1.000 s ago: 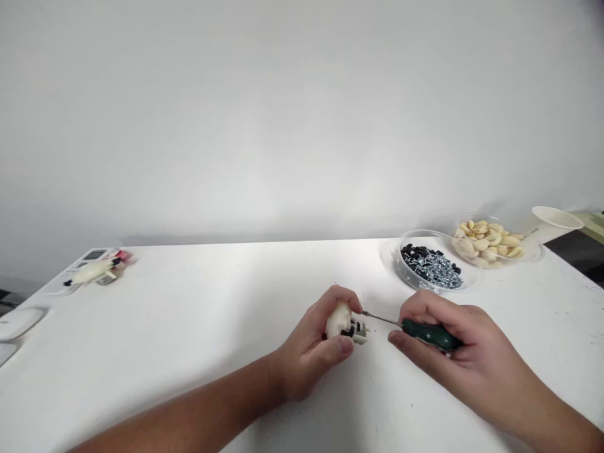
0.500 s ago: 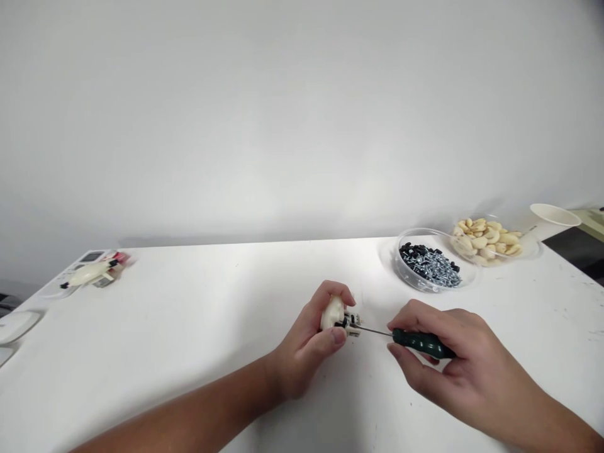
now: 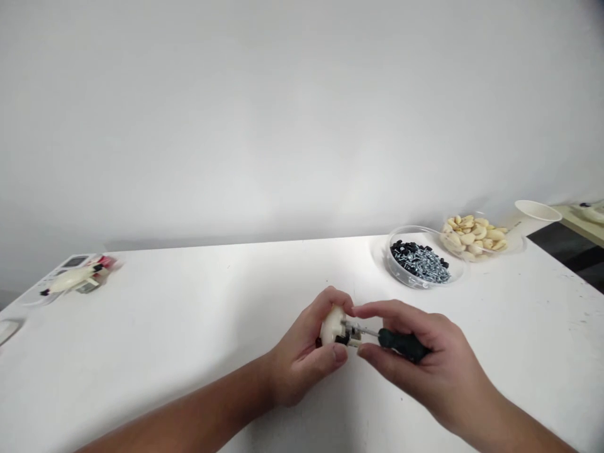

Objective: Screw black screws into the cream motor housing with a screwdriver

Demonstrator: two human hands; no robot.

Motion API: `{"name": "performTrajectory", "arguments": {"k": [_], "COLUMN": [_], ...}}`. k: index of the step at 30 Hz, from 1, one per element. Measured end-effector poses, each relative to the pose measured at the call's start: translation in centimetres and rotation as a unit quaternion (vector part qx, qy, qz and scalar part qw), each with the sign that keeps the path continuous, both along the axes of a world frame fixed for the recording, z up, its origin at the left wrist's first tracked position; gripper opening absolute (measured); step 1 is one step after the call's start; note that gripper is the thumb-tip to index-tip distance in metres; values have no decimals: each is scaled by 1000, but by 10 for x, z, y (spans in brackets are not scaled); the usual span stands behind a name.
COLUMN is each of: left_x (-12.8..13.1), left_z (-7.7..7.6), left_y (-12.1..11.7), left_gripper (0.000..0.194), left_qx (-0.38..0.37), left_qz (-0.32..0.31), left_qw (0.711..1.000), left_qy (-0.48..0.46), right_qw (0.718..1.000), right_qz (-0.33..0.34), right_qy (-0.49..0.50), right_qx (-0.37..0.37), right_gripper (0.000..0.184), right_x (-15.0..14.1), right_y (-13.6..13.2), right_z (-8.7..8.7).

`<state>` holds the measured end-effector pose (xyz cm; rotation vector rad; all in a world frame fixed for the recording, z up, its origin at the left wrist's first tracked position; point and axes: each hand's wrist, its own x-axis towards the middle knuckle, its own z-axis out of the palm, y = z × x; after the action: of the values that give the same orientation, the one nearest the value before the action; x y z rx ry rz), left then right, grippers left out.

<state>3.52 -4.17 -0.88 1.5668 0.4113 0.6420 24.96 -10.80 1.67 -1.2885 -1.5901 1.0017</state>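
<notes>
Head view, entry one: my left hand [image 3: 302, 365], grip pressed together, fingers curled over and thumb across a cream plastic housing [image 3: 331, 327], held just above the worktop [image 3: 189, 321] near its front middle. The housing's end carries black and metal parts and points toward my right. Entry two: my right hand [image 3: 425, 358], grip pinching a screwdriver [image 3: 403, 345] by its dark green handle between thumb and fingers, index finger [image 3: 377, 308] reaching out above the shaft. The steel shaft [image 3: 370, 331] runs level to the housing's black and metal end; the tip is hidden among those parts. Both hands are close together, almost touching. Further back on the worktop: a clear dish [image 3: 394, 264] of black pieces [image 3: 401, 248] and silver screws [image 3: 429, 267]; just beside it, a second clear dish [image 3: 513, 246] of pale, cashew-like pieces [image 3: 469, 234]; a white paper cup [image 3: 538, 211] lying beyond that. Far left: a white tray [image 3: 28, 299] with a second cream housing [image 3: 70, 281] with black and red parts, and a small display [image 3: 74, 261]. At the left edge, a white pad [image 3: 9, 330].
</notes>
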Motion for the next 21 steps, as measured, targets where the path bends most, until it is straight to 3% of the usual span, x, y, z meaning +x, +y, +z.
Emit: {"name": "performTrajectory", "arguments": {"k": [3,6,15,21], "left_x": [1,3,4,5], "left_z": [4,6,4,5], "left_y": [1,2,-2,0], "left_gripper": [42,43,31,31], "left_qx": [-4,-27,-234,-223], "left_qz": [-39,-60,-111,-108], "left_qw": [999,998,965,966], "left_qy": [12,20,47,68], "right_qw": [995,990,988,985], "right_qz": [4,11,46,33], "right_qy": [-9,-22,-28,-55], "right_qx": [100,141,146,160], "right_gripper": [19,19,17,18], "right_x": [-7,-6,2,5], "right_y": [0,1,4,7], "right_z": [-6,-7,-3,-5]}}
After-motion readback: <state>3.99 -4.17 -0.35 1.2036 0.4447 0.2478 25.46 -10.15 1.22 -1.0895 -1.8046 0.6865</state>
